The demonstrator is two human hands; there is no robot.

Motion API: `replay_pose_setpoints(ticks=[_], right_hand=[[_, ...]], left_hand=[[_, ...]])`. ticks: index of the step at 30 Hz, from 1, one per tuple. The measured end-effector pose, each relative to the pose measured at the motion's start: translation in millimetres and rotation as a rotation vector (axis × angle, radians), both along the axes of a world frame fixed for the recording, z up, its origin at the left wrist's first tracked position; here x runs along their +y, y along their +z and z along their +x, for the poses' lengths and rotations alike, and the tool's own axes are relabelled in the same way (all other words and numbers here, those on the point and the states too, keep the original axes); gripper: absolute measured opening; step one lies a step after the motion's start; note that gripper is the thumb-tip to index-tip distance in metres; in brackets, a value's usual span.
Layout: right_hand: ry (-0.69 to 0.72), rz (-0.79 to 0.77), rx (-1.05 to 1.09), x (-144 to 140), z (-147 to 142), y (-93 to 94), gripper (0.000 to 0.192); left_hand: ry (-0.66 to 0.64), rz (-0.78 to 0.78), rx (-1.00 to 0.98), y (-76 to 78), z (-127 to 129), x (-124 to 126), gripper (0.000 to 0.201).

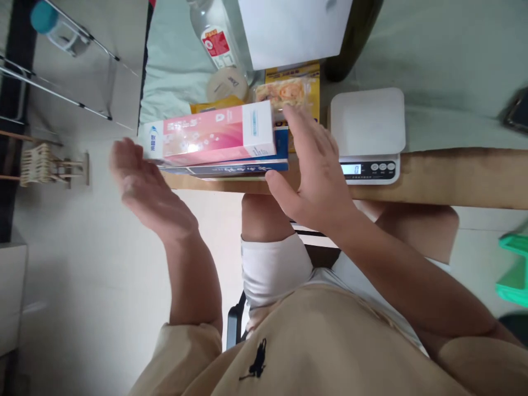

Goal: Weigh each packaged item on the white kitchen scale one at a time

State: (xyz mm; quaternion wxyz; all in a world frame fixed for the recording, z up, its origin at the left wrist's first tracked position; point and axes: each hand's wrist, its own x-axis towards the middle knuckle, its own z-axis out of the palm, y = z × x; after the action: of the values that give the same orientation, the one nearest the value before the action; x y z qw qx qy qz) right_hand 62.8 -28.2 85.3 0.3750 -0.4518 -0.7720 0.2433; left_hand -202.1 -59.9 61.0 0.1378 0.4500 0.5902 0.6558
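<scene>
Boxes [214,140] stacked at the desk [454,176] edge — keep both spread-fingered hands, left [148,190] and right [317,170], square against their ends.

Both hands are open, the left hand [142,187] palm-up (fingers blurred), the right hand [315,165] flat, fingers together.

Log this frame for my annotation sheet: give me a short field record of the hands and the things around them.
left hand: open, palm up, at the left end of the pink box, contact unclear
right hand: open, flat against the boxes' right end
stack: pink box on a blue box, at the table edge
scale: white, right of the hand, display reads 0
behind: snack packet, clear bottle
</scene>
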Motion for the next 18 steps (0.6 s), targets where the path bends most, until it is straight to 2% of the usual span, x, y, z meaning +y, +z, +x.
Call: replay_pose_setpoints(ticks=[3, 8, 11, 14, 16, 18], right_hand=[[0.008, 0.006, -0.025, -2, -9, -2.4, 0.074], [0.018, 0.027, -0.036, -9, -17, -6.0, 0.079], [0.044, 0.068, 0.016, -15, -15, 3.2, 0.084], [0.07, 0.091, 0.085, -25, 2, 17.2, 0.083], [0.079, 0.105, 0.143, -35, 24, 21.0, 0.08], [0.062, 0.079, 0.192, -49, 52, 17.1, 0.078]], left_hand=[[-0.148, 0.01, 0.024, -5.0, 0, 1, 0.067], [-0.161, 0.004, -0.072, -6.0, -1, 1, 0.073], [-0.177, 0.028, -0.104, 3.9, 4, -6, 0.078], [-0.25, 0.053, -0.092, 26.6, 36, -24, 0.077], [-0.271, 0.035, -0.072, 40.9, 70, -40, 0.071], [-0.29, -0.021, -0.042, 45.8, 107, -55, 0.07]])
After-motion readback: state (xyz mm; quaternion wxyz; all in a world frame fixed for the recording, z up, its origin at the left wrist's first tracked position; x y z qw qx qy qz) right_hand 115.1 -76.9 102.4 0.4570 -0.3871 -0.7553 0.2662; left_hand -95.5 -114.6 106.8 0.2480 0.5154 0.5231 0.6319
